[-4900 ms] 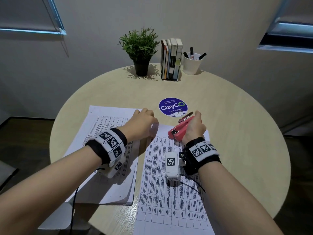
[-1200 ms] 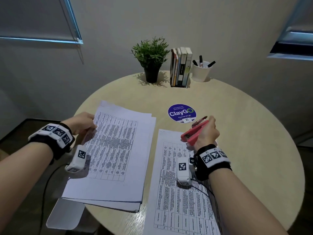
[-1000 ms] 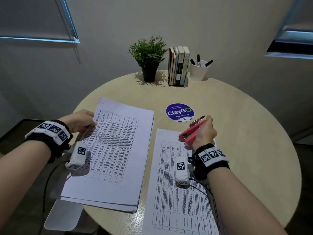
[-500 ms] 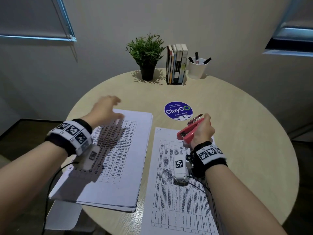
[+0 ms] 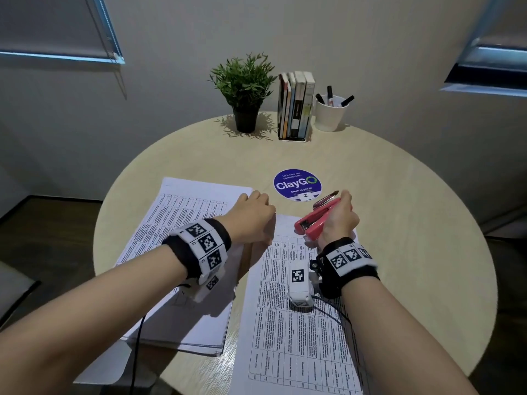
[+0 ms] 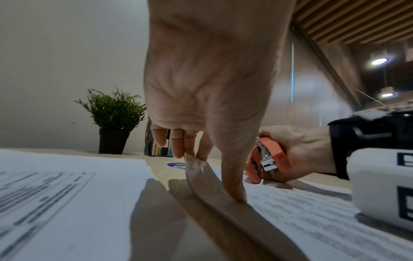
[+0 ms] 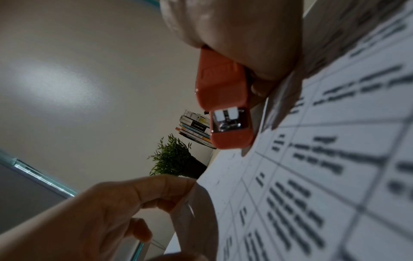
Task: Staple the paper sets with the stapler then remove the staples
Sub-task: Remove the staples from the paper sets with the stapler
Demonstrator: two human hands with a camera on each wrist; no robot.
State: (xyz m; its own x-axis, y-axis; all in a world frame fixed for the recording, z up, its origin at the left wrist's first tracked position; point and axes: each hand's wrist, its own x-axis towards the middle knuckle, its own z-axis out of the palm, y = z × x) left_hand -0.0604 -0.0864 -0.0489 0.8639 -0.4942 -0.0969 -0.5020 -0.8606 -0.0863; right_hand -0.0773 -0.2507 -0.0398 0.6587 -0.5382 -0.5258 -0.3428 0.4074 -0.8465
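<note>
Since half a second ago the left hand (image 5: 252, 216) has swung from the far edge of the left stack over to the right-hand printed paper set (image 5: 299, 323), where its fingers (image 6: 178, 146) and thumb now pinch and lift that set's far left corner, curling the sheet edge up off the round pale wooden table (image 5: 399, 223). Grey walls close in behind the table, with a lowered blind at the upper left and another at the upper right of the head view; the left wrist view shows a slatted wooden ceiling with two round lights. At the far side of the table stand one small green plant in a black pot (image 5: 245, 92), one row of upright books in a holder (image 5: 296, 105), and one white cup holding dark markers (image 5: 330, 112); one round blue ClayGo sticker (image 5: 297, 184) lies near the middle. The right hand (image 5: 338, 220) grips the one coral-pink stapler (image 5: 313, 222) with fingers wrapped round its body, metal tail pointing far and its mouth toward the lifted corner, just above the far edge of the right paper set. Two paper lots lie side by side: the thicker white stack of printed tables (image 5: 182, 252) on the left, overhanging the near table edge, and the right set, covered in gridded text.
</note>
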